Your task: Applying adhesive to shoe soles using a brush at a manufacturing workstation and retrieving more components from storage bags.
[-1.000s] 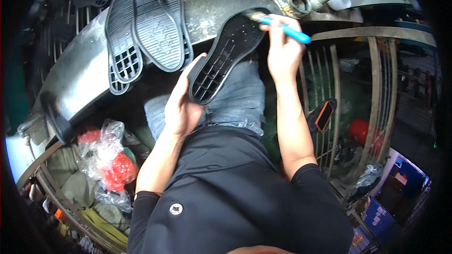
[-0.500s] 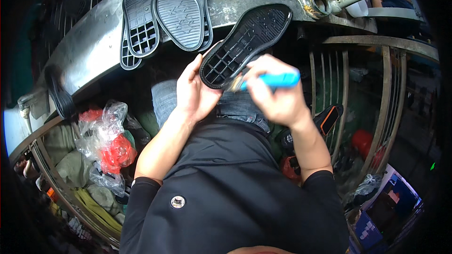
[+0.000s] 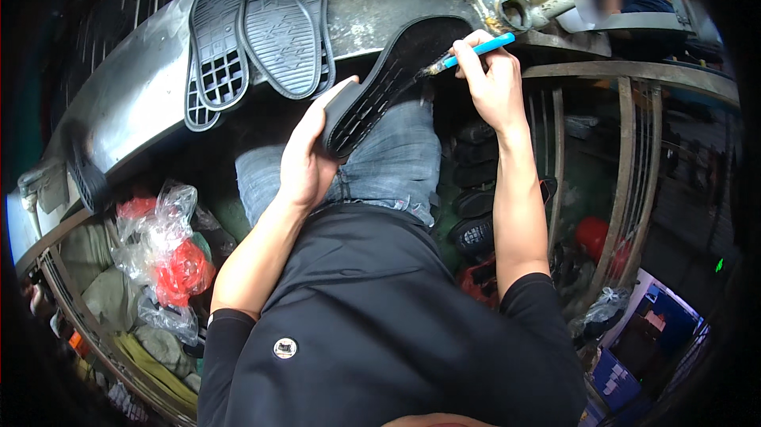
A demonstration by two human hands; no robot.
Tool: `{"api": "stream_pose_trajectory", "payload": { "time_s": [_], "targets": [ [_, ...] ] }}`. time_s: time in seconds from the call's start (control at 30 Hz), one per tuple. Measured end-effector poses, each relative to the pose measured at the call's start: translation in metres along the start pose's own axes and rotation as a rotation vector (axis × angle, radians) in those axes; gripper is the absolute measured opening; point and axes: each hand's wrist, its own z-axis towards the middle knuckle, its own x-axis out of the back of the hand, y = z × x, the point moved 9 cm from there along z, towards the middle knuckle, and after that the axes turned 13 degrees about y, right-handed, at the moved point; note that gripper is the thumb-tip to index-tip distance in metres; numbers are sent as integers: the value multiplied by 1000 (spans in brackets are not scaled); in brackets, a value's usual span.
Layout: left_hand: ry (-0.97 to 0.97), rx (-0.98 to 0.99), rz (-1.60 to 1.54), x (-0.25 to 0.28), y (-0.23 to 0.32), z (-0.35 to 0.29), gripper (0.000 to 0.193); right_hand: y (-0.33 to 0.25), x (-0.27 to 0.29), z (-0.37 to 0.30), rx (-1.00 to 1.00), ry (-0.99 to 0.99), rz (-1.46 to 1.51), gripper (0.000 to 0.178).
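Black rubber fills my left hand [image 3: 305,162]: a shoe sole [image 3: 388,82], tread side up, tilted so its toe end rises toward the bench [image 3: 143,86] and its heel end sits in my palm. My fingers are wrapped under the heel edge, with the thumb along the near rim, clenched on it over my knee in blue jeans [image 3: 396,162].

My right hand [image 3: 491,82] pinches a blue-handled brush [image 3: 476,51], fingers closed around the handle, bristle end touching the sole's upper right edge near the toe.

Just past the sole's toe runs the curved, worn metal edge of the bench. On it, up and to the left, lie other soles [image 3: 261,27], overlapping, well apart from the one I hold. A pale tank with a round spout [image 3: 515,11] stands right beside the brush tip, so room there is tight.

To my right a metal railing [image 3: 626,150] closes that side; more dark soles [image 3: 476,205] are stacked below, between my right forearm and my leg. To my left, crumpled clear bags with red inside [image 3: 170,253] lie low under the bench.
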Motion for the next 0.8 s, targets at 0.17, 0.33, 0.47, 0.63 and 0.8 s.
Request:
{"api": "stream_pose_trajectory", "payload": {
  "time_s": [0.17, 0.33, 0.47, 0.63, 0.8],
  "targets": [
    [-31, 7, 145, 0, 6, 1, 76, 6, 47, 23, 115, 303, -224, 23],
    [-16, -56, 213, -19, 29, 2, 90, -54, 43, -3, 206, 347, 56, 10],
    [9, -6, 99, -40, 56, 26, 79, -51, 10, -13, 302, 477, 240, 5],
    [24, -174, 139, -86, 113, 110, 64, -20, -34, 35, 336, 636, 198, 25],
    [172, -217, 180, -99, 136, 244, 54, -24, -68, 43, 456, 608, 70, 32]
  ]
}}
